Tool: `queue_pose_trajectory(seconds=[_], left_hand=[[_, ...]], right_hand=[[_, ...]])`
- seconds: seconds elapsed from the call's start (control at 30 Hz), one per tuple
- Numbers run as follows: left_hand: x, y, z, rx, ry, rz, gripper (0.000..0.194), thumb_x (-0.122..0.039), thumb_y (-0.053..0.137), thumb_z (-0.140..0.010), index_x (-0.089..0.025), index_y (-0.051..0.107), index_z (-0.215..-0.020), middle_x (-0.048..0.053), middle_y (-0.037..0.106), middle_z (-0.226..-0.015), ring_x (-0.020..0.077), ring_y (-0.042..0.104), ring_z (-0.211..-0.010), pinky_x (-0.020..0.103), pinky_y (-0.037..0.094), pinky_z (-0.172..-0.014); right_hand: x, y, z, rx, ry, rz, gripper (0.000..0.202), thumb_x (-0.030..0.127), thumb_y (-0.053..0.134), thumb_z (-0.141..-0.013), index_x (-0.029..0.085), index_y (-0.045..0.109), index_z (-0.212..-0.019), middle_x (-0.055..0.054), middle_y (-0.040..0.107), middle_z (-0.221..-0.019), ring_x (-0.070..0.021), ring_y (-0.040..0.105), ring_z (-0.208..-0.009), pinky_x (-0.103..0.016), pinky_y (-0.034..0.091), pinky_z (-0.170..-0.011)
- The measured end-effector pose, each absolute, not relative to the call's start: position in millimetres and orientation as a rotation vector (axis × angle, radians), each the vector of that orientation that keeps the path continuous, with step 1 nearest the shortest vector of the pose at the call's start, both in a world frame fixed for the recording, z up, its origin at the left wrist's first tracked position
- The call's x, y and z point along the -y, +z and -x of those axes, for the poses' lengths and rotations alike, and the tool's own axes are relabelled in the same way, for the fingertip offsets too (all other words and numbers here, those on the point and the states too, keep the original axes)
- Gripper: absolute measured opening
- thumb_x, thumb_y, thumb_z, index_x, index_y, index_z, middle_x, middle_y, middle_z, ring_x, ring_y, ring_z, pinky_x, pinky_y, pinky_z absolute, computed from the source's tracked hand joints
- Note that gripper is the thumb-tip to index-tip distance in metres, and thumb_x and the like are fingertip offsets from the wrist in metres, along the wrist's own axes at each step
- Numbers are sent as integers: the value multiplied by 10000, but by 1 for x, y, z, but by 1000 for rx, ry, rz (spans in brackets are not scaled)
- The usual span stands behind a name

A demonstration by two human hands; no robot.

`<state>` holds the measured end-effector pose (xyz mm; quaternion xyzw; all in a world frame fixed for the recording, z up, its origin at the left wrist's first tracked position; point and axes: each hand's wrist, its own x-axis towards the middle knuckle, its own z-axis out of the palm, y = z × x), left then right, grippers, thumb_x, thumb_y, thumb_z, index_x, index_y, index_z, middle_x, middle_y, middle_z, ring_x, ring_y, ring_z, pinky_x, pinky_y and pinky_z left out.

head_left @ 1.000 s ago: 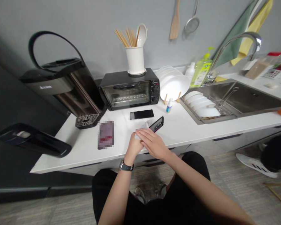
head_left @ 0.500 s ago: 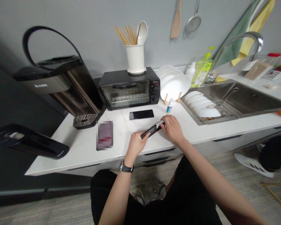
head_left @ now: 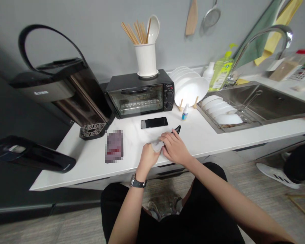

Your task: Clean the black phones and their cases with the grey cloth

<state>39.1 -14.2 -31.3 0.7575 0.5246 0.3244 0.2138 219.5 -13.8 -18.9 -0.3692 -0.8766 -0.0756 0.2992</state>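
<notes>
Above the white counter (head_left: 132, 142), my two hands meet around a slim black object (head_left: 178, 129) whose kind I cannot make out. My right hand (head_left: 175, 146) is closed over its middle, and one black end sticks out past the fingers. Closed at the near end, my left hand (head_left: 149, 156) grips a pale grey piece (head_left: 157, 145); the fingers hide how it joins the black object. Beyond the hands lies a black phone (head_left: 154, 122). A small white spray bottle (head_left: 185, 112) with a blue label stands to its right.
A toaster oven (head_left: 139, 98) carries a white utensil pot (head_left: 145, 59). White plates (head_left: 190, 89) stand in a rack beside the sink (head_left: 274, 108). At left are a tall dark dispenser (head_left: 76, 91), a black appliance (head_left: 35, 154) and a blurred-out packet (head_left: 114, 145). Another person's shoe (head_left: 277, 174) is at right.
My right hand has slid left and nearer along the black object, close against my left hand. The object's black end now shows beyond my right hand, and the pale piece is beside my left.
</notes>
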Motion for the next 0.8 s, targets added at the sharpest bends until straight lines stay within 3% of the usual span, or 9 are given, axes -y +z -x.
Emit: queue_pose_trajectory(seconds=[0.1, 0.23, 0.37, 0.47, 0.6, 0.67, 0.8], left_hand=[[18, -25, -41, -1523, 905, -2023, 324, -349, 612, -996, -155, 775, -793, 73, 798, -790, 205, 731, -741, 251, 460, -669], [17, -22, -43, -1530, 947, -1975, 304, -365, 631, -992, -146, 809, -880, 125, 826, -907, 252, 760, -822, 269, 456, -679], [16, -25, -43, -1503, 977, -1941, 259, -307, 630, -974, -147, 781, -838, 104, 821, -880, 214, 734, -762, 262, 469, -690], [16, -31, -41, -1436, 1025, -1909, 202, -182, 601, -926, -152, 719, -766, 71, 785, -780, 182, 699, -705, 245, 471, -650], [17, -39, -37, -1335, 1080, -1860, 203, -81, 539, -865, -161, 650, -714, 41, 708, -665, 157, 641, -605, 235, 462, -565], [17, -40, -37, -1326, 1089, -1862, 174, -80, 557, -850, -160, 671, -745, 47, 730, -712, 167, 666, -643, 243, 495, -602], [17, -32, -41, -1423, 1060, -1921, 179, -252, 633, -932, -162, 754, -835, 69, 784, -807, 214, 725, -769, 268, 530, -705]], right_hand=[[-8, -19, -246, 2258, -290, 1176, 305, 123, 508, -882, 136, 597, -1174, -157, 659, -1192, -321, 557, -1207, -560, 286, -1250], [-18, -18, -245, 2087, -270, 1372, 318, 96, 520, -826, 108, 581, -1137, -191, 632, -1203, -344, 549, -1231, -562, 324, -1229], [6, -22, -205, 1922, -188, 1419, 481, 105, 524, -793, 51, 529, -1271, -261, 529, -1426, -425, 278, -1531, -656, 259, -1239], [35, -25, -177, 2033, -95, 1277, 568, 86, 488, -810, 34, 492, -1376, -254, 507, -1496, -391, 183, -1590, -662, 197, -1266], [53, -27, -173, 2302, -69, 1024, 668, 84, 458, -856, 51, 406, -1522, -206, 498, -1566, -320, 298, -1551, -601, 124, -1303], [47, -26, -186, 2369, -129, 972, 657, 73, 441, -874, 86, 418, -1530, -180, 530, -1550, -298, 385, -1494, -594, 99, -1306], [15, -22, -224, 2349, -237, 1043, 555, 65, 463, -844, 95, 534, -1393, -177, 621, -1401, -314, 483, -1361, -596, 144, -1289]])
